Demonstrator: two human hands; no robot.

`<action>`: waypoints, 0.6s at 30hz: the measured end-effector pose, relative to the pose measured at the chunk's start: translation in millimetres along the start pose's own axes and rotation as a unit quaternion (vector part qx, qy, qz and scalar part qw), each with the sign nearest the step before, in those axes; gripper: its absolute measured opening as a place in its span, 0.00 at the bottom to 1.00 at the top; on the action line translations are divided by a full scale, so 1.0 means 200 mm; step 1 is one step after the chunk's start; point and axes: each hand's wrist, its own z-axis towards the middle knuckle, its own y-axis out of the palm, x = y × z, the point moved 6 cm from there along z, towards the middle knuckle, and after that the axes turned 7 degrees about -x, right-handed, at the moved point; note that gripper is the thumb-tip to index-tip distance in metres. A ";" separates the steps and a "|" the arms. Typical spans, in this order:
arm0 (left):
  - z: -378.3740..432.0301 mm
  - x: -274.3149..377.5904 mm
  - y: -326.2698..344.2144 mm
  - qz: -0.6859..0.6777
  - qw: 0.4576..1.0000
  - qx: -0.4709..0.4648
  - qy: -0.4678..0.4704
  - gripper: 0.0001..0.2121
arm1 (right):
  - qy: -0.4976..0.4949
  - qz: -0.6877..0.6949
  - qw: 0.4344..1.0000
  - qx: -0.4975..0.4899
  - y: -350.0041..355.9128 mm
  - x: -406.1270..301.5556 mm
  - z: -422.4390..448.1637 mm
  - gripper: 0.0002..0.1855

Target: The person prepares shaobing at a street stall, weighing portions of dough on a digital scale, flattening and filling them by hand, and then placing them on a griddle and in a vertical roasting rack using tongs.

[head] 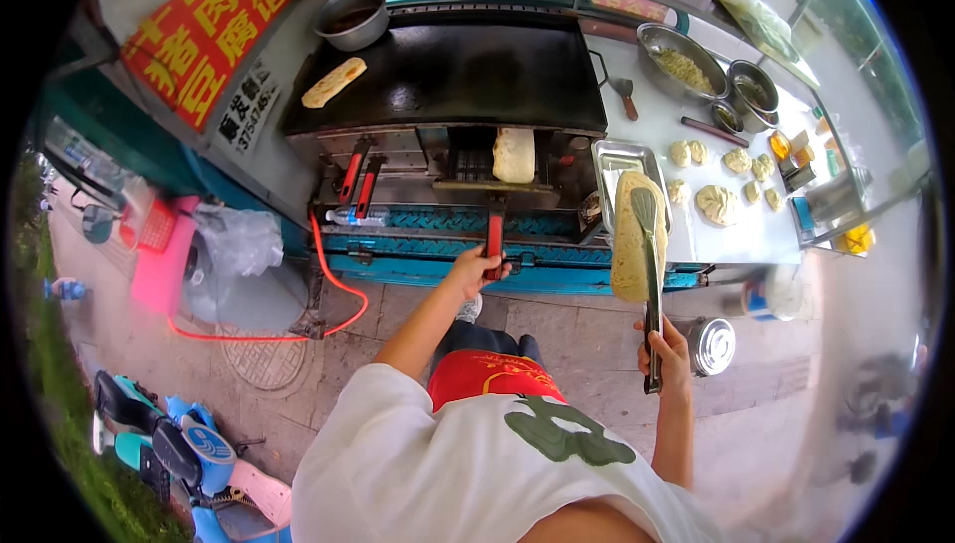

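My left hand [477,272] grips the red handle [495,233] of a pulled-out rack [477,162] under the griddle. On that rack lies a flatbread [514,156]. My right hand [666,356] holds metal tongs [653,304], and their jaws clasp a long flatbread [628,256] above the front end of a metal tray [603,162]. Another flatbread [334,83] rests at the left of the black griddle [477,69]. Two more red handles [353,174] stick out from the front, left of the rack.
A metal pot [353,19] stands at the griddle's back left. On the right counter are dough pieces [717,204], a spatula [625,95], a rolling pin [714,131] and a bowl of filling [683,66]. A plastic bottle [358,215] lies below the handles; an orange hose [328,267] hangs left.
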 end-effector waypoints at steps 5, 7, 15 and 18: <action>-0.52 -0.39 -0.03 0.003 1.000 -0.009 -0.022 0.15 | 0.006 0.015 0.999 -0.034 -0.07 0.13 -0.09 0.20; -0.70 -0.56 -0.06 0.025 0.999 -0.025 -0.019 0.14 | 0.016 0.023 0.998 -0.056 -0.06 0.18 -0.06 0.21; -1.17 -0.86 0.01 -0.017 0.998 -0.012 -0.056 0.17 | 0.113 -0.007 0.983 -0.144 0.18 0.37 0.43 0.24; -1.17 -0.92 0.01 -0.028 0.998 -0.009 -0.049 0.19 | 0.133 -0.027 0.977 -0.166 0.31 0.49 0.84 0.23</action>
